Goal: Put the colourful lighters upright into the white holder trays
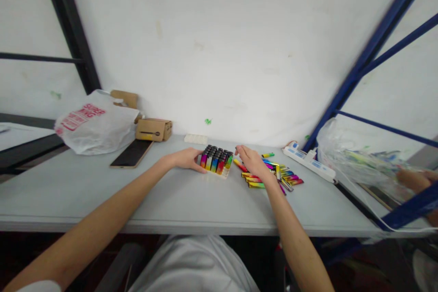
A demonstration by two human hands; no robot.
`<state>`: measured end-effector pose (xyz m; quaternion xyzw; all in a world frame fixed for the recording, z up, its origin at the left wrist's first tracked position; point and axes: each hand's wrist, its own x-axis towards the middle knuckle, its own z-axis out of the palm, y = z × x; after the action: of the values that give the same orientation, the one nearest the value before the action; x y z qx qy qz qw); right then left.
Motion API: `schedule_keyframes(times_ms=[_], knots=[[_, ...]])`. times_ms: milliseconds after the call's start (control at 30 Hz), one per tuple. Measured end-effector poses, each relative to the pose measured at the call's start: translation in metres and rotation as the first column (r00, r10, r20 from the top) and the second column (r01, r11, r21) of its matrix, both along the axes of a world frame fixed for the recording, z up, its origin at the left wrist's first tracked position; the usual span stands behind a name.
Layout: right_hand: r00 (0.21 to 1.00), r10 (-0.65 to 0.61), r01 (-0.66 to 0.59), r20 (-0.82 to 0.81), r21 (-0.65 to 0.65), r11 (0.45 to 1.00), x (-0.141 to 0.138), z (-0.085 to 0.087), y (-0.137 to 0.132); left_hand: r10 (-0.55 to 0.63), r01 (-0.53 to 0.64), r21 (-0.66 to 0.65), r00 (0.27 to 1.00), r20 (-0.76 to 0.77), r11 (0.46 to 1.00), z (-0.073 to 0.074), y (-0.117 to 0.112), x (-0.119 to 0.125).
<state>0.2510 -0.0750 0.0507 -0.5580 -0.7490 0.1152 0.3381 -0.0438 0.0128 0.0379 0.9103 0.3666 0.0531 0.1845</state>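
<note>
A small tray (224, 175) packed with several upright rainbow-coloured lighters (215, 159) stands on the grey table (171, 196). My left hand (186, 159) rests against the tray's left side, fingers curled onto it. My right hand (251, 160) hovers just right of the tray, fingers bent downward over a loose pile of lighters (273, 174) lying flat on the table. Whether its fingertips pinch a lighter is hidden.
A white plastic bag with red print (96, 127), a cardboard box (153, 129) and a dark phone (132, 153) lie at the back left. A white power strip (310, 160) and a clear bag (356, 155) sit right, by a blue rack (359, 73). Another person's hand (414, 179) shows far right.
</note>
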Motion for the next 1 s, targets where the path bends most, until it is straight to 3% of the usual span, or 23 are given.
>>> schedule_keyframes(times_ms=[100,200,467,667,833,1000], knots=[[0.98,0.185,-0.188,0.073,0.03,0.982,-0.004,0.005,-0.006,-0.011,0.011,-0.019,1.0,0.019,1.0,0.0,0.0,0.0],[0.962,0.25,-0.26,0.111,0.082,0.962,-0.003,0.012,-0.01,-0.031,0.032,-0.033,0.999,0.042,0.999,0.0,0.001,0.0],[0.989,0.124,-0.128,0.08,0.038,0.991,-0.004,0.011,-0.009,-0.023,0.023,-0.021,0.999,0.029,1.0,0.0,0.001,-0.001],[0.971,0.237,-0.231,0.022,-0.15,0.961,-0.006,0.006,-0.009,-0.017,0.018,-0.024,0.999,0.043,1.0,-0.001,0.002,-0.001],[0.966,0.081,-0.05,0.244,-0.13,0.99,-0.009,0.002,-0.01,-0.026,0.026,-0.014,0.999,0.034,1.0,0.0,0.001,0.0],[0.962,0.161,-0.123,0.222,-0.175,0.977,0.009,-0.004,-0.003,-0.025,0.025,-0.008,0.999,0.043,1.0,0.0,0.001,0.0]])
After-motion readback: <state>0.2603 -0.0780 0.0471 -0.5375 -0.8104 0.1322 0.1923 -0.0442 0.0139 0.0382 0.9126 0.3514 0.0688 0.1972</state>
